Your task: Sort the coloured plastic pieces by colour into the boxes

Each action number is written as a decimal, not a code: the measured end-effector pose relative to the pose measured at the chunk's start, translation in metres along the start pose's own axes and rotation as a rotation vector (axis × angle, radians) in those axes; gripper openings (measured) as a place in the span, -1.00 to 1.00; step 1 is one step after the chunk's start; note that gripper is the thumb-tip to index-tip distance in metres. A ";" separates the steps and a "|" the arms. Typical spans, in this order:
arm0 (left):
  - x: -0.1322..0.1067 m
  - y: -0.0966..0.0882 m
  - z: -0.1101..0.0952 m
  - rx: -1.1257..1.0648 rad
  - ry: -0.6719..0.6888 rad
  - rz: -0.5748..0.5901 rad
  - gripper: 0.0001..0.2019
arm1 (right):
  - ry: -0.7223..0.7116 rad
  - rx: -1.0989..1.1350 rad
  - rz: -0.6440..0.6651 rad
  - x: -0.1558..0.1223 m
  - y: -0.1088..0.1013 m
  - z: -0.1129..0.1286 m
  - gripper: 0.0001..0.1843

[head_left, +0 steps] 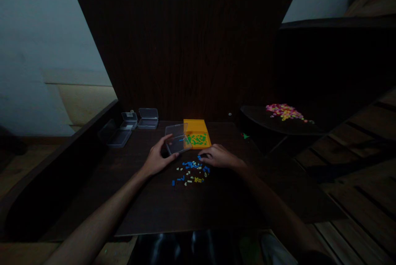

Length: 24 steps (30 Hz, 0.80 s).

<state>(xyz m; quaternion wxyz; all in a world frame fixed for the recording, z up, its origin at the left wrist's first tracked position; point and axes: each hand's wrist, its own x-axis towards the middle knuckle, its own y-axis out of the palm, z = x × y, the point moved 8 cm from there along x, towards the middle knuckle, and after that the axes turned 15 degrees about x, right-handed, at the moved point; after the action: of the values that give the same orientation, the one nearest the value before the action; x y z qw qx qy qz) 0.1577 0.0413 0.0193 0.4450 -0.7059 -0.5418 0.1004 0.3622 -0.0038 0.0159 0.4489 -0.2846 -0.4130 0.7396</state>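
Observation:
My left hand [157, 158] grips the near left side of a clear plastic box [178, 144], its hinged lid raised. A small blue piece lies inside the box. My right hand [218, 156] is closed in a pinch at a small blue brick [199, 157], just right of the box. Below both hands, loose blue bricks [192, 165], pale pieces [189, 181] and yellow pieces [198, 180] are scattered on the dark wooden table [185, 211]. Behind the clear box, and partly overlapped by it, is an open yellow case [195, 125] with many green pieces [198, 139] inside.
Open clear boxes [148, 123] stand at the back left, another [119, 138] nearer the raised side board [68, 166]. On a dark shelf [256, 116] at the right lies a heap of pink and yellow beads [284, 111]. A tall dark panel [185, 50] rises behind.

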 end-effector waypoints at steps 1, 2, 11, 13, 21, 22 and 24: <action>0.000 0.000 0.000 0.000 0.002 -0.001 -0.30 | 0.002 -0.001 0.002 0.000 0.000 0.001 -0.69; 0.000 0.000 0.000 -0.002 0.006 -0.004 -0.30 | 0.007 -0.002 0.007 0.001 0.000 0.002 -0.70; 0.001 -0.001 -0.002 0.006 0.004 -0.008 -0.30 | 0.053 -0.091 0.020 0.000 0.008 0.002 -0.73; 0.000 -0.002 -0.004 0.011 0.004 -0.009 -0.30 | 0.055 -0.114 0.013 -0.001 0.011 0.000 -0.72; 0.000 -0.002 -0.001 0.001 -0.011 -0.003 -0.30 | 0.055 -0.054 0.024 -0.001 0.004 0.001 -0.74; 0.000 -0.002 -0.002 0.000 -0.007 -0.003 -0.30 | 0.058 -0.049 0.027 -0.001 0.002 0.001 -0.75; 0.000 -0.002 -0.002 -0.005 -0.002 -0.003 -0.30 | 0.064 -0.040 0.027 -0.001 0.001 0.001 -0.75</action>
<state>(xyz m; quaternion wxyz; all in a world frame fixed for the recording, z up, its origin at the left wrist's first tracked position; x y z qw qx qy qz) 0.1581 0.0404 0.0219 0.4429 -0.7062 -0.5435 0.0993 0.3617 -0.0053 0.0156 0.4458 -0.3225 -0.4093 0.7278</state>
